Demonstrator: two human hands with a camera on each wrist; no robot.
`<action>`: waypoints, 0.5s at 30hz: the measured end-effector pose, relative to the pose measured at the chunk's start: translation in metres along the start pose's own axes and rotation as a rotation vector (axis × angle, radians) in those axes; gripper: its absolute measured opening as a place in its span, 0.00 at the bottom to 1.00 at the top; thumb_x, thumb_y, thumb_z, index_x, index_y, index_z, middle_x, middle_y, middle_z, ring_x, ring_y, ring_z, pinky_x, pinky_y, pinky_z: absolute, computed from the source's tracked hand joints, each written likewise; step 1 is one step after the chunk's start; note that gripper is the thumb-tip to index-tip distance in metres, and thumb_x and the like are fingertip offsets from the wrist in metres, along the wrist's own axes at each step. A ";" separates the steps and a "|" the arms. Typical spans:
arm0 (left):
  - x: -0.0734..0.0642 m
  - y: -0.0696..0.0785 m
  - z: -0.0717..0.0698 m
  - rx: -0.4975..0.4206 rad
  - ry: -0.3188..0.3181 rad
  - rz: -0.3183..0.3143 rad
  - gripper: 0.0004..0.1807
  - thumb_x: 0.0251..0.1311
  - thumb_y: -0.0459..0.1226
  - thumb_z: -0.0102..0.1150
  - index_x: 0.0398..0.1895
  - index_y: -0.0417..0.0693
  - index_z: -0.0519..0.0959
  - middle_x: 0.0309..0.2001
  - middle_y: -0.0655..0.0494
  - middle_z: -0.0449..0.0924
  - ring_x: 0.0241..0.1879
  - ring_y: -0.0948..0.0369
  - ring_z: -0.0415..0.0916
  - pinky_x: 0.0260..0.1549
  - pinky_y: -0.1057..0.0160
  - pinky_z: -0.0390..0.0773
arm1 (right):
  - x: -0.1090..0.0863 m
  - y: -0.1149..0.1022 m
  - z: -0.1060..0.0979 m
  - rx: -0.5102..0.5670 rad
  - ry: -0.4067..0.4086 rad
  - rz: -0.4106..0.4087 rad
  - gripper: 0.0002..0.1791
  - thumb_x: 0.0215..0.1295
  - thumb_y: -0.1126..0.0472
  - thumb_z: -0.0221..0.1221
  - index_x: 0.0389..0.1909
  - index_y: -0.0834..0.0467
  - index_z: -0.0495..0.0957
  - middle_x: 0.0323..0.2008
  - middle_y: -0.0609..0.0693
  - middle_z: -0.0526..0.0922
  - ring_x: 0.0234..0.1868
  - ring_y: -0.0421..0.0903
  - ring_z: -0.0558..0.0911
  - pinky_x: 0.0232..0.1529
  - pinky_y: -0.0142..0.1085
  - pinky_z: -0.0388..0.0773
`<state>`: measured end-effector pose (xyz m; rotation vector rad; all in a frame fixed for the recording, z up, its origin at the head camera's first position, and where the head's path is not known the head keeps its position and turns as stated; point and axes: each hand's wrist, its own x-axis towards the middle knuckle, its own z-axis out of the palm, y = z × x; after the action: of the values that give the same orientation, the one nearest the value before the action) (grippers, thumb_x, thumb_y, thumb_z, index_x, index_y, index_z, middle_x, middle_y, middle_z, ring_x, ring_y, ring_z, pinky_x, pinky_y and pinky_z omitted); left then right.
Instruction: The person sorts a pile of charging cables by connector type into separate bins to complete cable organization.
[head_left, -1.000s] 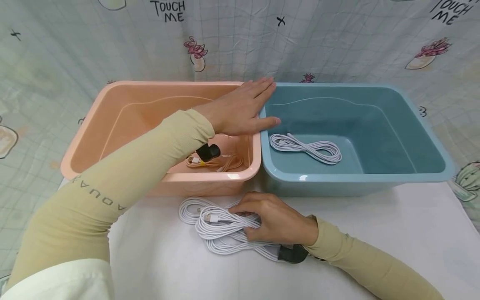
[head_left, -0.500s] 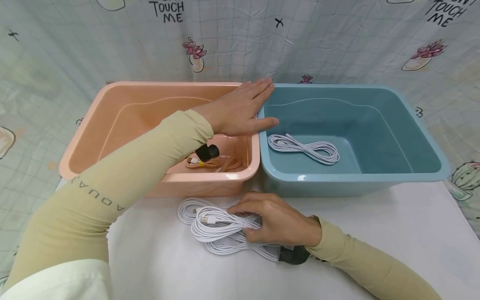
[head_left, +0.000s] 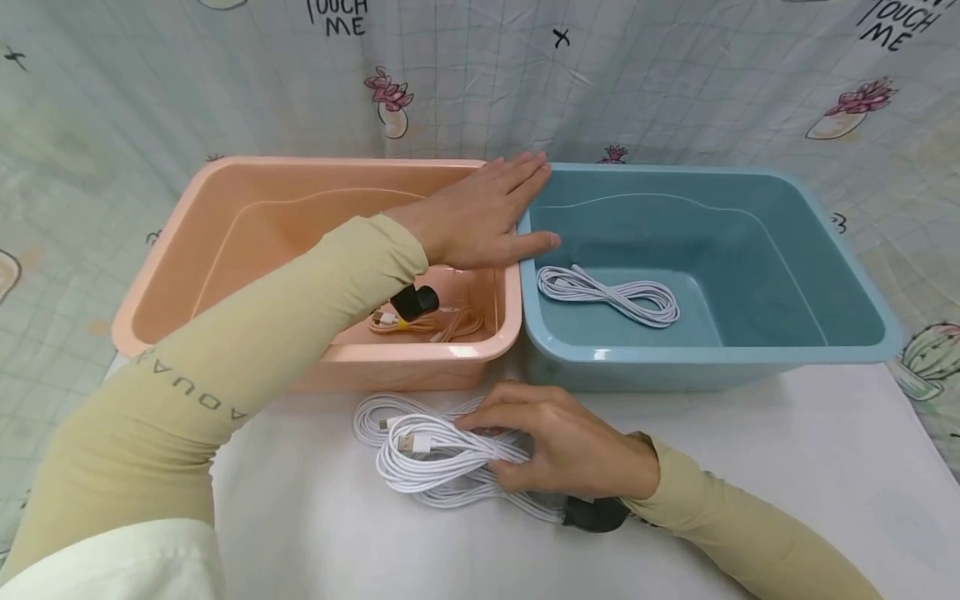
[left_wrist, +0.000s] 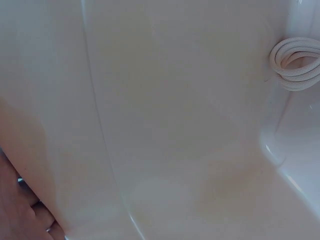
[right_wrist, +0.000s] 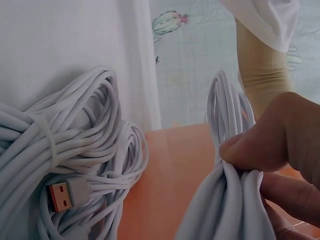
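Note:
My right hand (head_left: 566,446) pinches a coiled white USB cable (head_left: 423,467) between thumb and fingers, in front of the two bins. In the right wrist view, that held white cable (right_wrist: 227,200) stands apart from other coiled white cables (right_wrist: 75,130), one showing a USB plug (right_wrist: 62,195). Flat across the meeting rims of the bins lies my left hand (head_left: 480,212), fingers straight. The orange bin (head_left: 225,167) holds orange cables (head_left: 457,325), partly hidden by the left wrist. Inside the blue bin (head_left: 712,357) lies one coiled white cable (head_left: 607,296).
Both bins stand side by side on a white-covered table (head_left: 337,533). Behind them hangs a printed curtain (head_left: 480,83) with a grid pattern. A black wrist camera (head_left: 596,514) sits under the right wrist.
My right hand has shifted slightly right and up, the pinched white cable moving over the other coils. The left hand stays on the rims.

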<state>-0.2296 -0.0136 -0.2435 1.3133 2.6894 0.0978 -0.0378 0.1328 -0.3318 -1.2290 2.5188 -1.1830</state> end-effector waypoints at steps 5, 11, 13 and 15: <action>-0.002 -0.002 -0.002 -0.006 -0.002 0.006 0.50 0.66 0.67 0.30 0.78 0.45 0.35 0.80 0.51 0.28 0.81 0.55 0.29 0.80 0.54 0.34 | 0.002 -0.003 -0.003 0.000 -0.014 -0.022 0.28 0.48 0.66 0.68 0.54 0.49 0.81 0.45 0.40 0.82 0.44 0.33 0.78 0.45 0.25 0.79; -0.002 0.000 -0.004 -0.007 -0.019 0.008 0.50 0.67 0.67 0.29 0.78 0.45 0.34 0.80 0.52 0.27 0.81 0.55 0.27 0.80 0.54 0.34 | 0.001 -0.008 -0.008 0.022 -0.023 -0.014 0.28 0.49 0.66 0.69 0.55 0.49 0.81 0.47 0.41 0.83 0.44 0.34 0.78 0.42 0.25 0.79; -0.002 -0.001 -0.004 -0.009 -0.021 0.005 0.50 0.66 0.68 0.29 0.78 0.45 0.34 0.80 0.52 0.27 0.81 0.55 0.27 0.80 0.54 0.34 | 0.000 -0.010 -0.010 0.027 -0.018 -0.011 0.28 0.48 0.66 0.70 0.54 0.49 0.81 0.47 0.41 0.83 0.43 0.34 0.78 0.41 0.24 0.79; -0.003 -0.002 -0.003 -0.010 -0.019 0.003 0.50 0.66 0.68 0.29 0.78 0.45 0.34 0.80 0.52 0.28 0.81 0.55 0.28 0.80 0.54 0.34 | -0.001 -0.013 -0.011 0.030 -0.011 -0.019 0.29 0.47 0.67 0.70 0.54 0.49 0.81 0.47 0.41 0.83 0.43 0.34 0.78 0.40 0.23 0.78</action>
<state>-0.2301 -0.0169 -0.2408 1.3085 2.6679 0.0987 -0.0331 0.1349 -0.3154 -1.2512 2.4777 -1.2096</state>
